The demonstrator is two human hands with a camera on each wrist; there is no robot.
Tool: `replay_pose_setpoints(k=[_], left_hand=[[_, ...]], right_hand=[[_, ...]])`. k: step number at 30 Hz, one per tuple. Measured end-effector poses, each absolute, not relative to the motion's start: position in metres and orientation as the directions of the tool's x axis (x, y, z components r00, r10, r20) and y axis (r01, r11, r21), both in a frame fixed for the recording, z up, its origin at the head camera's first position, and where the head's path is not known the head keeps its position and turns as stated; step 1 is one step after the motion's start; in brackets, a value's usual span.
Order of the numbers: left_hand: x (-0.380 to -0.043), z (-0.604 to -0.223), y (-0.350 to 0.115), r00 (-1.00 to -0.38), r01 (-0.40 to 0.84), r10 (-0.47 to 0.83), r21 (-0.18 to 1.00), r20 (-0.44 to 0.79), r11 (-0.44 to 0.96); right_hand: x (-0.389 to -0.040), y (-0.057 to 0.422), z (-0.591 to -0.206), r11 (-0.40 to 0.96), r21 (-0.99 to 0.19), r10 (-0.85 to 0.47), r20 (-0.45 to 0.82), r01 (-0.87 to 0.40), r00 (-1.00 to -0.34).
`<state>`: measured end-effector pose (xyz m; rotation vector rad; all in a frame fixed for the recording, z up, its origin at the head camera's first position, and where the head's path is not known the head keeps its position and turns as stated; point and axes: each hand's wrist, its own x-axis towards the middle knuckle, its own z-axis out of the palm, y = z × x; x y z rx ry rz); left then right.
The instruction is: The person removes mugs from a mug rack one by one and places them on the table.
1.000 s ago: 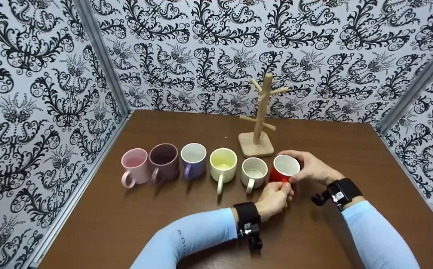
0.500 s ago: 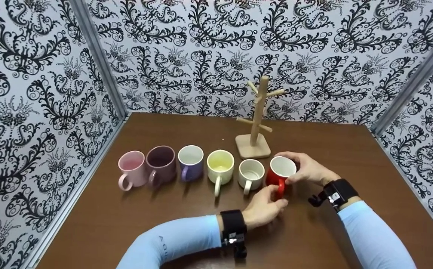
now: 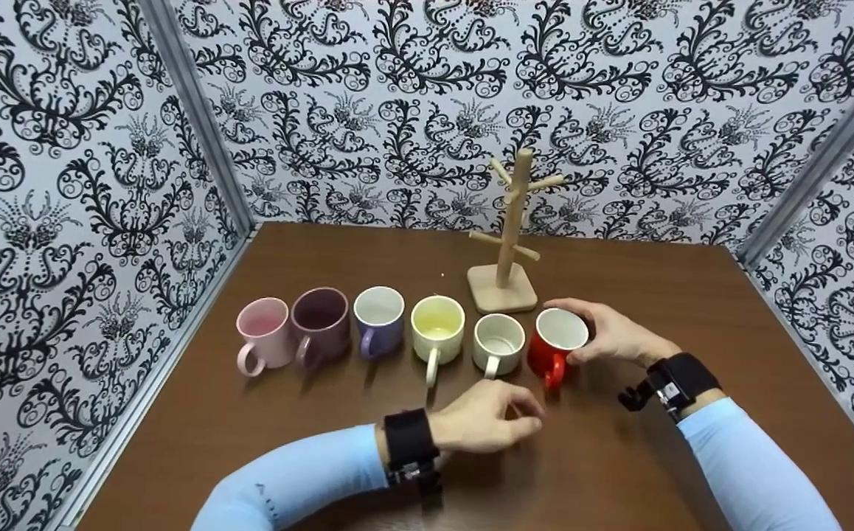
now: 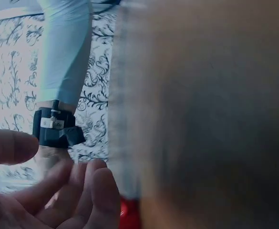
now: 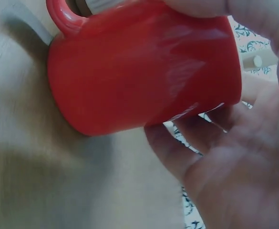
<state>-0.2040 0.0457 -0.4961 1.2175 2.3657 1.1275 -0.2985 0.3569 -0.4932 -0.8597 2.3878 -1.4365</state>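
A red mug (image 3: 547, 355) with a white inside stands upright at the right end of a row of mugs, its handle toward the front. My right hand (image 3: 619, 335) holds it from the right side, thumb at the front and fingers behind. The right wrist view shows the red mug (image 5: 144, 71) large, with the right hand (image 5: 234, 162) curved around it. In front of a small off-white mug (image 3: 498, 345) my left hand (image 3: 482, 419) hovers with loosely bent fingers and nothing in them. The left hand (image 4: 67, 200) also looks bare in the left wrist view.
Leftward along the row stand a pale yellow mug (image 3: 438, 330), a purple mug (image 3: 380, 322), a dark plum mug (image 3: 321, 327) and a pink mug (image 3: 265, 333). Behind the row rises a wooden mug tree (image 3: 504, 284) with bare pegs. Patterned walls enclose the brown table (image 3: 655, 287).
My left hand has let go of the red mug's handle and drawn back to the left. The right hand stays on the mug, whose handle is now uncovered.
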Motion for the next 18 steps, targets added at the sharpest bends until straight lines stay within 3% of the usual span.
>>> replay_pose_setpoints(k=[8, 12, 15, 18], left_hand=[[-0.219, -0.46, 0.015, -0.559, 0.759, 0.776, 0.558, 0.293, 0.337], [-0.233, -0.437, -0.01, -0.522, 0.824, 0.794, 0.426, 0.312, 0.374], [-0.245, -0.422, -0.027, -0.53, 0.831, 0.79, 0.374, 0.308, 0.412], [-0.259, -0.408, -0.045, -0.576, 0.811, 0.754, 0.33, 0.315, 0.482]], right_hand=[[-0.286, 0.362, -0.474, 0.38, -0.85, -0.588, 0.081, -0.364, -0.805], [-0.281, 0.366, -0.462, 0.381, -0.857, -0.558, 0.087, -0.348, -0.826], [-0.279, 0.369, -0.451, 0.441, -0.818, -0.5, 0.117, -0.368, -0.858], [-0.277, 0.372, -0.438, 0.537, -0.758, -0.418, 0.142, -0.37, -0.897]])
